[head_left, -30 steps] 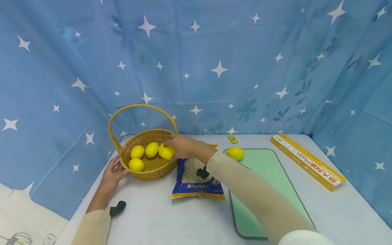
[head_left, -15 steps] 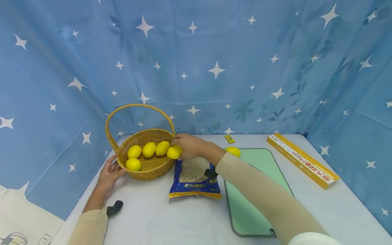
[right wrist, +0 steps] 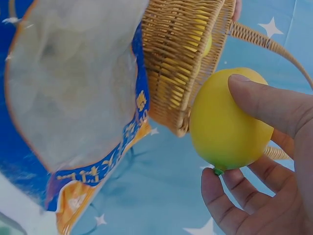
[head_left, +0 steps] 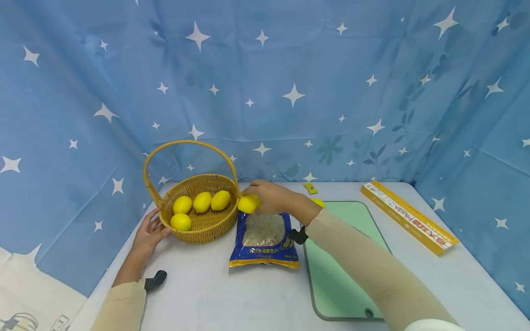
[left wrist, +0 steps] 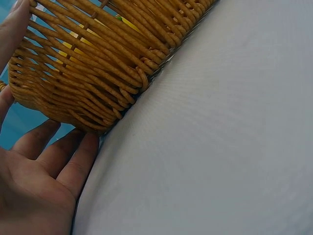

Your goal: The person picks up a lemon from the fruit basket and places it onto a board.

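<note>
My right hand grips a yellow lemon just outside the right rim of a wicker basket. In the right wrist view, the thumb lies over the lemon, with fingers beneath and a fingertip by its green stem end. Several more lemons lie inside the basket, whose tall handle arches upward. My left hand rests against the basket's left side, fingers spread along the outer wall. In the left wrist view, three fingertips touch the wicker low down, close to the tabletop.
A blue flour bag lies right of the basket, below my right hand. Beyond it is a green cutting board, with another lemon at its far corner, partly hidden by my wrist. A pasta box and small yellow packet lie farther off.
My right hand has carried the lemon rightward, from inside the basket to past its rim, over the flour bag's far end. My left hand stays at the basket.
</note>
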`<action>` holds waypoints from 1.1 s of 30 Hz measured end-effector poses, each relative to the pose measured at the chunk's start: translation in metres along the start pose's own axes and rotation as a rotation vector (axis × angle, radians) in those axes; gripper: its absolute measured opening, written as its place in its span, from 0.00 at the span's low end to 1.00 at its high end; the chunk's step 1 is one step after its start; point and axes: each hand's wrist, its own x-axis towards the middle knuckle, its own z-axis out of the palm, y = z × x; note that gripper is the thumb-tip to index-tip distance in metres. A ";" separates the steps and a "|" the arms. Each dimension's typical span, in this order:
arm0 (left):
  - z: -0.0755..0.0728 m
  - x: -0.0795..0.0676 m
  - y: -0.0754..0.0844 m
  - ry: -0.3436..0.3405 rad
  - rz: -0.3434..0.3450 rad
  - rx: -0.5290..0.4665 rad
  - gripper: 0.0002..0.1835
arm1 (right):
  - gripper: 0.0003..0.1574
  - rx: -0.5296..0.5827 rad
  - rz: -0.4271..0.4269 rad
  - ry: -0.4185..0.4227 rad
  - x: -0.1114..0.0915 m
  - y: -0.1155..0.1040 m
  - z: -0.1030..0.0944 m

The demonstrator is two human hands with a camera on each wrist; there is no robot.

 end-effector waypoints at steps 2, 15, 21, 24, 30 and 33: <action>0.000 0.000 0.000 -0.002 0.001 0.003 0.44 | 0.38 0.002 0.004 0.008 -0.004 0.004 0.000; 0.001 -0.001 0.002 -0.004 -0.011 0.026 0.44 | 0.38 0.047 0.090 0.038 -0.024 0.031 0.000; 0.000 0.000 0.002 -0.003 -0.003 0.041 0.44 | 0.38 0.044 0.122 0.045 -0.035 0.043 -0.003; -0.001 0.001 0.001 -0.004 0.003 0.035 0.44 | 0.37 0.060 0.158 0.042 -0.042 0.049 -0.005; 0.000 0.001 0.000 0.000 0.004 0.021 0.43 | 0.37 0.082 0.190 0.062 -0.054 0.060 -0.007; 0.000 0.001 0.001 0.004 -0.004 0.022 0.44 | 0.36 0.083 0.196 0.073 -0.060 0.066 -0.008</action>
